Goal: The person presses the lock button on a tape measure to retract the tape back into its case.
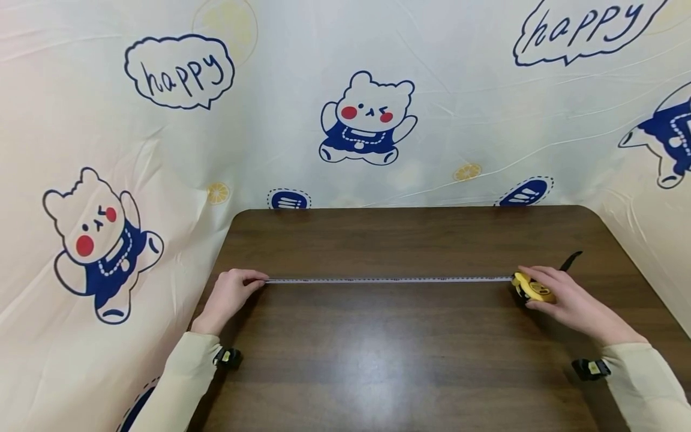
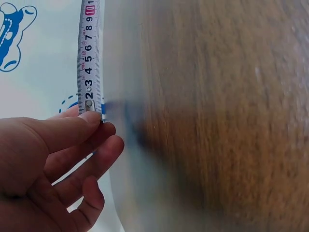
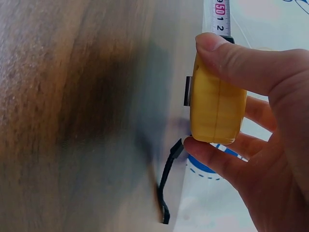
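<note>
A printed cloth (image 1: 281, 120) fills our head view from 9 round through 12 to 3 o'clock, and the brown desk (image 1: 378, 354) spreads below it toward 6. Over the desk runs the blade (image 1: 388, 280) of a measuring tape, straight from about 8 o'clock to between 3 and 4; it seems lifted off the wood, though we cannot be sure along its whole length. Our right grip (image 1: 572, 307), between 3 and 4 o'clock, is clamped round the yellow case (image 1: 534, 289), thumb near its mouth. Our left grip (image 1: 229, 294), near 8 o'clock, has thumb and forefinger pinched on the blade's end. The black strap (image 1: 571, 261) points from the case toward 1 or 2 o'clock. Smallest come the figures: low ones near our left pinch, a red 50 followed by 1 and 2 at the case. From these we judge that the pulling-out is done to just past 50. Left undone, in our judgement, is the blade's return into the case; whether more length should come out first, we cannot tell.
</note>
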Available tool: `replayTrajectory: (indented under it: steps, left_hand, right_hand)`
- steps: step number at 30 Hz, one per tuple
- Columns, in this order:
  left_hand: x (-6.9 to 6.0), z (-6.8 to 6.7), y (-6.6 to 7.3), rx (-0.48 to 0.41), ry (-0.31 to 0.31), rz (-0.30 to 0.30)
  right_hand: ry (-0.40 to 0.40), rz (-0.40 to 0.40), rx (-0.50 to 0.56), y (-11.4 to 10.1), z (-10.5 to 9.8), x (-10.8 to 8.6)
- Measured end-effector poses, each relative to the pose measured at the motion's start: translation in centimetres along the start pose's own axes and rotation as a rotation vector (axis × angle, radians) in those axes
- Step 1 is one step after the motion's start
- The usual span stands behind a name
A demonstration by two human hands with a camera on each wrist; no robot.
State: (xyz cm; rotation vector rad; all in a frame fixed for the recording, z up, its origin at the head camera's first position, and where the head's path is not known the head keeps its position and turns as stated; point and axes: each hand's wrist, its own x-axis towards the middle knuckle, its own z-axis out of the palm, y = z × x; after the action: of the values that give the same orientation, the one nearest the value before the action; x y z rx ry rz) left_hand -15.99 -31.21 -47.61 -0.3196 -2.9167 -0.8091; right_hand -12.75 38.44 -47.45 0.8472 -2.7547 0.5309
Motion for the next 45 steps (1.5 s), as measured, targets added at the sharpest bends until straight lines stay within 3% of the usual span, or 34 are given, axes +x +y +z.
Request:
replayTrajectory:
  steps: [9,19,37,45]
  left_hand:
    - [0.0,0.2,0.6,-0.021,-0.015,-0.008]
    - [0.0,0.5,0.6,-0.026,-0.046,-0.016]
    - [0.2,0.6,1.5,-0.033,-0.041,0.005]
    - [0.5,0.9,1.6,-0.032,-0.05,0.003]
  right_hand:
    - [-0.039,0.046,-0.002,-0.5,-0.1,-0.1]
    - [-0.051,0.042,-0.009,-0.8,0.0,0.0]
    - [-0.041,0.022,-0.013,-1.3,0.1,0.5]
    - [-0.09,0.07,-0.004,-1.9,-0.1,0.7]
